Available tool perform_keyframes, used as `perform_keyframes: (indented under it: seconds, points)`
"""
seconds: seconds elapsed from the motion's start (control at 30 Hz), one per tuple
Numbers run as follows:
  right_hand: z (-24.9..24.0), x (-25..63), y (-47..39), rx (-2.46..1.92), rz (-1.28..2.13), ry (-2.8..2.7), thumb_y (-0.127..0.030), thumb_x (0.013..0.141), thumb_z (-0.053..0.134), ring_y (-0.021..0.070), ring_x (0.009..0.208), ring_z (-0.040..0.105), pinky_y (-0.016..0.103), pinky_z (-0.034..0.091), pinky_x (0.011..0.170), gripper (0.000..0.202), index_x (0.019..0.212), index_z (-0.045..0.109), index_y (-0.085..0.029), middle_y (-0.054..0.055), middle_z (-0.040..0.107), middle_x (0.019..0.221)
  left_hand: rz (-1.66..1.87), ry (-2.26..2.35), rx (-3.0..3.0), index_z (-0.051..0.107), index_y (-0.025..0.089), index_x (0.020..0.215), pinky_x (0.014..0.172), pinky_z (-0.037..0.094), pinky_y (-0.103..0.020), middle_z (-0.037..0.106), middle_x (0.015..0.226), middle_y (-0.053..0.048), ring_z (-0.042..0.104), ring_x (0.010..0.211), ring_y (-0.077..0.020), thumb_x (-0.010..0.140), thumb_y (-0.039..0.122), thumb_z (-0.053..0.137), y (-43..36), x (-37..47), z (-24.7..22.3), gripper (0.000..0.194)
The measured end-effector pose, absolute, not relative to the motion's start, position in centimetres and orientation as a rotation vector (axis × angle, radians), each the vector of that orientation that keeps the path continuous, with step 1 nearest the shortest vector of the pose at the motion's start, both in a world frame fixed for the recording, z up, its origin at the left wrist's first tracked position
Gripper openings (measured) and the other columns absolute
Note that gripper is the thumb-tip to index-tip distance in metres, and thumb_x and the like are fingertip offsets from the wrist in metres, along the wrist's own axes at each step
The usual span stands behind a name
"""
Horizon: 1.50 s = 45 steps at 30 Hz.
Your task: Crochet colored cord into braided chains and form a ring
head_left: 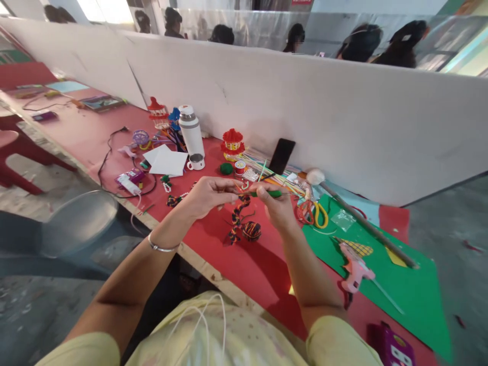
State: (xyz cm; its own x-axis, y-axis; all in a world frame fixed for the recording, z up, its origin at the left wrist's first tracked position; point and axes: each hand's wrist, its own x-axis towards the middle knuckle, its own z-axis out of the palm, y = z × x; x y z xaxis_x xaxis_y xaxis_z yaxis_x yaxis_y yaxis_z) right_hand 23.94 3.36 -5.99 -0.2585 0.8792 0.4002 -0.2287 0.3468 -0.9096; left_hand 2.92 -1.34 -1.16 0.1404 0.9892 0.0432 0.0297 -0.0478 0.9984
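My right hand (280,206) is closed around a crochet hook with a green handle (273,193), its thin shaft pointing left toward my other hand. Pinched in my left hand (213,195) is the upper end of a multicoloured crocheted strip (236,218), dark with red and orange flecks. The strip hangs in a twist below the fingers, its lower end near the red tabletop. Beside it sits a ball of the same multicoloured yarn (251,231). The exact stitch at the hook's tip is too small to make out.
Behind my hands stand a white flask (190,132), its cup (196,161), a red-yellow ornament (232,142) and a phone (281,156). To the right, a pink glue gun (354,269), scissors (321,214) and a stick (369,229) lie on green sheet (415,295). A white partition (343,112) rises behind.
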Motion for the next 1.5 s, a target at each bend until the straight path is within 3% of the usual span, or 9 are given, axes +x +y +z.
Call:
perform_keyframes:
  seconds: [0.23,0.37,0.53,0.9,1.13,1.33,1.5]
  points:
    - [-5.6,23.1,3.0,-0.683,1.036,-1.442,-0.051,0.092,0.072,0.0203,0.087,0.073,0.037,0.059,0.086,0.023,0.089,0.085,-0.032,0.001,0.082,0.088,1.242,1.112,1.231,0.085,0.016,0.105,0.045,0.04,-0.018,0.072,0.066,-0.003,0.054,0.051,-0.0079,0.074,0.028,0.088,-0.7,2.7,-1.7,0.033]
    - [-5.7,22.7,2.8,-0.7,0.992,-1.45,-0.051,0.092,0.072,0.0212,0.089,0.074,0.038,0.06,0.087,0.023,0.09,0.084,-0.031,0.002,0.082,0.09,1.293,1.116,1.202,0.086,0.016,0.1,0.045,0.04,-0.018,0.075,0.072,-0.005,0.056,0.054,-0.0081,0.075,0.029,0.087,-0.4,2.8,-2.0,0.029]
    - [-5.8,22.4,2.7,-0.703,0.98,-1.421,-0.049,0.091,0.074,0.0203,0.088,0.073,0.038,0.059,0.087,0.021,0.088,0.084,-0.031,0.002,0.082,0.089,1.318,1.08,1.138,0.085,0.016,0.103,0.044,0.038,-0.018,0.076,0.075,-0.004,0.052,0.051,-0.0059,0.067,0.026,0.093,0.0,2.9,-2.5,0.038]
    - [-6.1,22.2,2.9,-0.704,0.904,-1.421,-0.046,0.093,0.072,0.0218,0.093,0.074,0.042,0.059,0.093,0.019,0.089,0.083,-0.031,0.002,0.082,0.091,1.393,1.086,1.108,0.085,0.016,0.106,0.044,0.034,-0.019,0.073,0.077,-0.004,0.051,0.054,-0.0064,0.069,0.022,0.087,-0.2,3.4,-2.6,0.038]
    - [-6.2,22.5,2.8,-0.565,1.027,-1.494,-0.045,0.097,0.068,0.0252,0.116,0.074,0.048,0.054,0.109,0.019,0.101,0.083,-0.033,0.004,0.082,0.118,1.355,0.996,1.064,0.086,0.018,0.102,0.044,0.035,-0.017,0.072,0.074,-0.002,0.057,0.058,-0.0074,0.067,0.014,0.079,-0.3,3.9,-2.3,0.036]
    - [-6.2,22.6,2.8,-0.569,1.0,-1.512,-0.043,0.096,0.07,0.0234,0.11,0.075,0.045,0.057,0.105,0.017,0.101,0.083,-0.033,0.002,0.083,0.109,1.35,1.023,1.036,0.086,0.016,0.091,0.044,0.036,-0.018,0.072,0.067,-0.004,0.057,0.054,-0.0085,0.068,0.02,0.082,-0.5,4.0,-2.1,0.024]
    - [-6.2,22.4,2.9,-0.528,0.969,-1.522,-0.037,0.098,0.068,0.0218,0.109,0.075,0.044,0.058,0.104,0.015,0.102,0.082,-0.033,0.002,0.083,0.108,1.436,1.061,1.081,0.085,0.017,0.096,0.042,0.035,-0.018,0.077,0.078,-0.005,0.053,0.051,-0.0055,0.068,0.027,0.09,-0.3,4.3,-2.7,0.029]
